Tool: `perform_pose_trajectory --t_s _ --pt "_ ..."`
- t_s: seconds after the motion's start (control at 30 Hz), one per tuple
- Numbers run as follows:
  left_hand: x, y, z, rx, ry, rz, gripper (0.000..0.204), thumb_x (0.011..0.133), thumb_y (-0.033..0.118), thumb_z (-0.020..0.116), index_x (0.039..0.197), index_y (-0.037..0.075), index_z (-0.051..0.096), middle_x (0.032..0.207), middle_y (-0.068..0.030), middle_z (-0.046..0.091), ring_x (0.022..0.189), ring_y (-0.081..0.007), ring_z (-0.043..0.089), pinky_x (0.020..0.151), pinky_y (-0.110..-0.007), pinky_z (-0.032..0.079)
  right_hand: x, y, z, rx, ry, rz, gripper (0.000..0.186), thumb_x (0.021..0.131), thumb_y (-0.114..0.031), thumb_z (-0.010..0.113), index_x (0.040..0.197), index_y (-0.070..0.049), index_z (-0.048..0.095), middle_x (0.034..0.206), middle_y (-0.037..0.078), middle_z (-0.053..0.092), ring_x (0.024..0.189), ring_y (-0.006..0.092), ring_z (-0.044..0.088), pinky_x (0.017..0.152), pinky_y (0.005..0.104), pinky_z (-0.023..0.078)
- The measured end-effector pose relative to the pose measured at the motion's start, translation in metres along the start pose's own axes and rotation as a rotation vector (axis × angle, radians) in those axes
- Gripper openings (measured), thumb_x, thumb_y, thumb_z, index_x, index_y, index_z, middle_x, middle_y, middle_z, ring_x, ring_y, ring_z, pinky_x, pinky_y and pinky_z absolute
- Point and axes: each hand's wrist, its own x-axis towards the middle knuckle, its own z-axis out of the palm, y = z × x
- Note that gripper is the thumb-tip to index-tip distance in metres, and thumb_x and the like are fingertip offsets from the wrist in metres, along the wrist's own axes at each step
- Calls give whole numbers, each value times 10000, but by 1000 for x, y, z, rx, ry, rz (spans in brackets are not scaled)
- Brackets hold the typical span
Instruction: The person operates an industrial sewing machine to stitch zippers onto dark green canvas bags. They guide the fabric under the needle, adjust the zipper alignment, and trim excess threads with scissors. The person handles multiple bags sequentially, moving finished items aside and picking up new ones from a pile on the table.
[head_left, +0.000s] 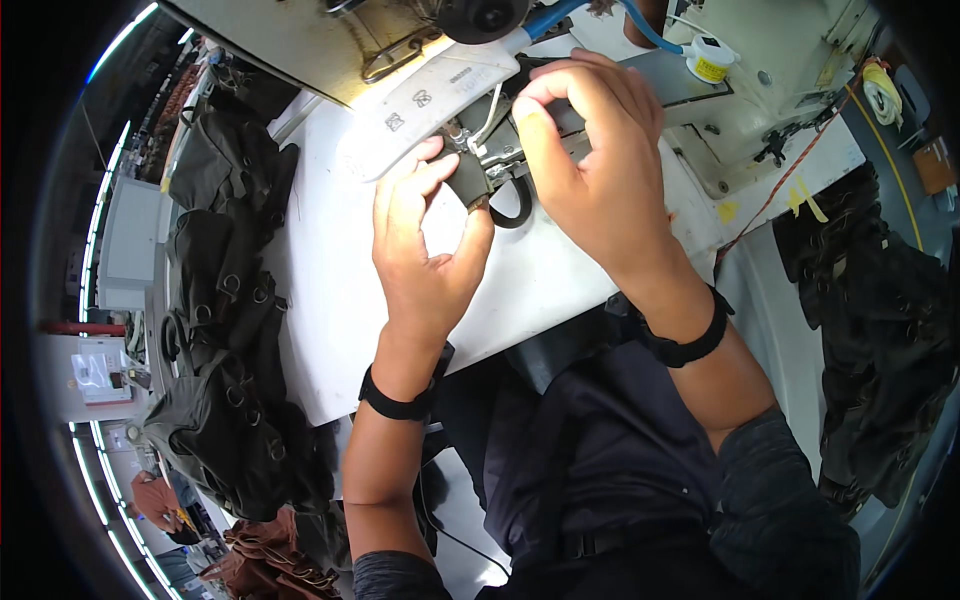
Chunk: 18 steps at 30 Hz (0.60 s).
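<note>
My left hand (425,245) pinches a small dark fabric strap piece (470,180) between thumb and fingers, holding it at the metal presser foot (478,142) of a cream industrial sewing machine (760,70). A black loop of the strap (512,212) curls out below the piece. My right hand (590,160) reaches in from the right, with thumb and forefinger pressed on the same strap piece beside the presser foot. Both wrists wear black bands. The needle itself is hidden behind my fingers.
The white sewing table (340,300) runs under both hands. A pile of dark finished bags with metal rings (225,320) lies at its left edge, another dark pile (880,340) at the right. A thread spool (708,58) stands on the machine. Brown fabric (265,555) lies lower left.
</note>
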Motion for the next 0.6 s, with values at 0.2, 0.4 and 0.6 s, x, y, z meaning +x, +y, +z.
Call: perform_pose_trajectory --t_s 0.2,0.4,0.6 --pt "0 -1 -4 45 62 13 344 837 -25 806 1171 8 730 1264 -204 701 1195 -336 663 1038 -415 518 -1 2 2 131 -22 -59 63 891 -145 706 907 -86 718 1032 45 698 1096 279 624 1067 446 350" --pt "0 1 -8 145 44 91 373 839 -9 817 1203 20 743 1264 -198 707 1215 -352 658 1061 -437 512 2 3 4 280 15 -87 79 866 -177 747 867 -103 720 1035 28 687 1093 264 599 1045 434 355" --pt "-5 -1 -3 189 47 107 442 801 29 869 1221 16 732 1286 -189 698 1236 -377 641 1079 -465 501 -5 4 14 11 30 -71 235 808 -256 828 909 -107 676 1066 56 651 1166 299 569 1119 517 321"
